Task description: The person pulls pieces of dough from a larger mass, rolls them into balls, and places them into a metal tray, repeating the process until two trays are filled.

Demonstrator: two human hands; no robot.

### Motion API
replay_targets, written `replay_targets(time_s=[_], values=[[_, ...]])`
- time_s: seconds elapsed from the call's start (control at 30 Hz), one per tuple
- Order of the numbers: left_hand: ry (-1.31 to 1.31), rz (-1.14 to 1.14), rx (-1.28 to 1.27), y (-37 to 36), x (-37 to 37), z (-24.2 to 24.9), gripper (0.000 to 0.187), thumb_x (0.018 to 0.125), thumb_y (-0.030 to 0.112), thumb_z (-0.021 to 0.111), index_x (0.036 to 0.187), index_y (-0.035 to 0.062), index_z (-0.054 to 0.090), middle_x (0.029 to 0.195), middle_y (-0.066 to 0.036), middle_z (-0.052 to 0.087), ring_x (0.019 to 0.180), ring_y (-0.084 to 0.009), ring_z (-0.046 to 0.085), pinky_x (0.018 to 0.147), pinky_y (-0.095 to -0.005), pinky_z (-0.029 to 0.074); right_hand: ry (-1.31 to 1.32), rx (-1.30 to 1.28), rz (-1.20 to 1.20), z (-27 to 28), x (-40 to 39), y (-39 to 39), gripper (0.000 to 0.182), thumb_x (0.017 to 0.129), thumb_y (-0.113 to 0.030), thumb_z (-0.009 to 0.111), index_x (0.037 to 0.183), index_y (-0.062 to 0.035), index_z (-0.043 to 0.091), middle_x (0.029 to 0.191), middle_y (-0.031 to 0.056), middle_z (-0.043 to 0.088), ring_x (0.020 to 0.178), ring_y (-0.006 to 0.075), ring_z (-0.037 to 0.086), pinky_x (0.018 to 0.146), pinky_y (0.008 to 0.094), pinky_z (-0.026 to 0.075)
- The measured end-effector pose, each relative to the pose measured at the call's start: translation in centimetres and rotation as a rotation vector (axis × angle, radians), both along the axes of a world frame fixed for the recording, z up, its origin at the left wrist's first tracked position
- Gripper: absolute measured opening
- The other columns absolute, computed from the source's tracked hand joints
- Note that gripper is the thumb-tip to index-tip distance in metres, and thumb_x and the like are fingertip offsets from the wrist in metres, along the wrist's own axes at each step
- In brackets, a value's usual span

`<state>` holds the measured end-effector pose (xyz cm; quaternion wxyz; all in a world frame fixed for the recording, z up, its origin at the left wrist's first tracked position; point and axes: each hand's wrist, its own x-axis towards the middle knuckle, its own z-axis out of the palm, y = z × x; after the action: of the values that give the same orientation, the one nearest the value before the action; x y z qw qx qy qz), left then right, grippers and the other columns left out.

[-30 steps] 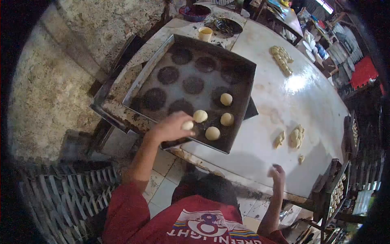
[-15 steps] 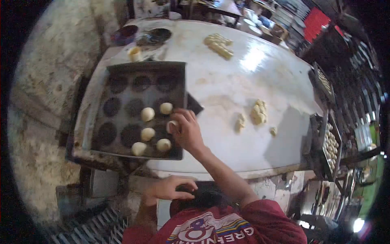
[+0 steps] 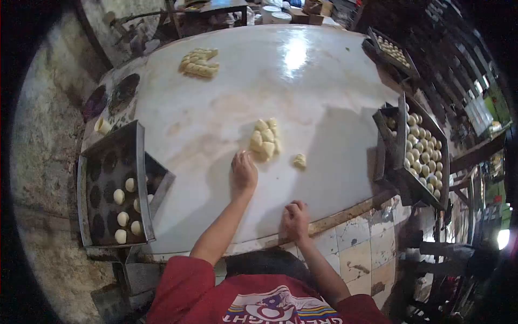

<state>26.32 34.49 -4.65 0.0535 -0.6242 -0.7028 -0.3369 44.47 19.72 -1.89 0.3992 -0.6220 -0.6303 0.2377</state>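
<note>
My left hand (image 3: 244,171) is palm down on the table, fingers curled, just beside a cluster of cut dough pieces (image 3: 264,139). What lies under its fingers is hidden. Nearer the table's front edge, my right hand (image 3: 295,218) is closed with its knuckles up, and anything inside it is out of sight. A small lump of dough (image 3: 299,160) sits between the cluster and my right hand. At left, a dark metal baking tray (image 3: 82,208) holds several round dough balls (image 3: 123,218), one partly behind the tray's wall.
A braided-looking group of dough (image 3: 198,62) lies at the back left of the white table (image 3: 334,70). Trays full of dough balls stand along the right side, one near (image 3: 443,186) and one far (image 3: 413,73). A yellowish cup (image 3: 102,126) stands behind the left tray.
My right hand has left the baking tray, where another dough ball now sits, and come to the table's front edge. My left hand has reached forward beside the dough cluster. The view has turned right.
</note>
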Motion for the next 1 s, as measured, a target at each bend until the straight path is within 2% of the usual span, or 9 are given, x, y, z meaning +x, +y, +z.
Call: replay_targets(time_s=[0.07,0.17,0.37,0.47,0.53,0.67,0.73,0.97,1.0], values=[[-0.761,-0.152,-0.115,1.3,1.3,2.6,0.048,0.084,0.048,0.054,0.102,0.0041,0.059,0.104,-0.02,0.062,0.103,-0.0362,0.057,0.089,-0.0451,0.044,-0.046,0.012,0.029,1.3,-0.4,0.6,0.014,0.072,-0.005,0.065,0.084,-0.0038,0.06,0.094,0.0151,0.056,0.09,0.0345,0.051,0.08,0.0426,0.044],[-0.484,0.066,-0.583,1.6,4.1,6.1,0.053,0.079,0.056,0.055,0.095,0.0063,0.063,0.088,-0.019,0.066,0.085,-0.0363,0.064,0.074,-0.0477,0.049,-0.088,0.067,0.031,1.0,-0.5,0.9,0.013,0.072,-0.005,0.064,0.084,-0.0043,0.06,0.091,0.0149,0.056,0.089,0.0349,0.051,0.078,0.0431,0.044],[-0.41,0.057,-0.519,4.8,3.7,4.1,0.048,0.074,0.052,0.06,0.095,0.0085,0.066,0.082,-0.019,0.066,0.081,-0.034,0.065,0.072,-0.0454,0.05,-0.146,0.015,0.019,1.0,-1.6,2.5,0.011,0.075,-0.012,0.064,0.084,-0.0067,0.062,0.087,0.0119,0.058,0.088,0.0324,0.053,0.076,0.0429,0.044],[-0.598,-0.23,-0.726,1.4,0.7,3.9,0.042,0.076,0.045,0.059,0.09,0.0061,0.067,0.079,-0.021,0.065,0.081,-0.0323,0.065,0.071,-0.0429,0.05,-0.098,-0.232,0.008,1.2,-2.9,7.2,0.018,0.082,-0.026,0.059,0.085,-0.0085,0.064,0.09,0.0107,0.059,0.089,0.0299,0.054,0.075,0.0406,0.043],[-0.616,-0.22,-0.714,-2.4,-0.9,3.2,0.038,0.077,0.04,0.057,0.085,0.0043,0.067,0.074,-0.021,0.064,0.075,-0.0313,0.066,0.068,-0.0412,0.049,-0.344,0.101,0.151,-0.6,-4.4,10.9,0.026,0.086,-0.032,0.054,0.087,-0.0083,0.064,0.089,0.0111,0.06,0.088,0.0314,0.054,0.073,0.0422,0.043],[-0.666,-0.19,-0.825,-9.1,-3.2,6.3,0.035,0.079,0.036,0.056,0.087,0.0033,0.066,0.072,-0.018,0.064,0.069,-0.0304,0.065,0.067,-0.0405,0.049,-0.724,0.001,-0.017,-4.1,-8.3,17.2,0.023,0.088,-0.028,0.05,0.102,-0.0127,0.059,0.095,0.0093,0.061,0.085,0.0322,0.057,0.068,0.0457,0.046],[-0.703,-0.21,-0.874,-11.9,-5.4,6.8,0.035,0.08,0.035,0.056,0.087,0.0027,0.066,0.071,-0.017,0.064,0.067,-0.0289,0.065,0.065,-0.0393,0.049,-0.456,-0.209,-0.113,-2.4,-9.2,18.6,0.053,0.092,-0.049,0.035,0.099,-0.0053,0.065,0.108,0.0152,0.058,0.101,0.0363,0.05,0.084,0.0502,0.039],[-0.833,-0.329,-0.861,-20.4,-13.7,7.1,0.048,0.083,0.045,0.06,0.094,-0.0009,0.063,0.073,-0.012,0.065,0.065,-0.021,0.063,0.062,-0.0347,0.049,-0.321,-0.227,-0.111,0.7,-14.0,11.7,0.049,0.092,-0.046,0.035,0.097,-0.0054,0.063,0.1,0.0175,0.06,0.092,0.0384,0.055,0.08,0.0533,0.041],[-0.86,-0.343,-0.836,-20.8,-14.5,7.0,0.052,0.084,0.048,0.059,0.097,-0.0016,0.062,0.076,-0.012,0.065,0.069,-0.021,0.063,0.063,-0.0351,0.049,-0.716,0.05,0.081,-4.4,-14.5,9.7,0.042,0.09,-0.041,0.04,0.096,-0.005,0.062,0.094,0.0166,0.06,0.085,0.038,0.055,0.075,0.0555,0.041]])
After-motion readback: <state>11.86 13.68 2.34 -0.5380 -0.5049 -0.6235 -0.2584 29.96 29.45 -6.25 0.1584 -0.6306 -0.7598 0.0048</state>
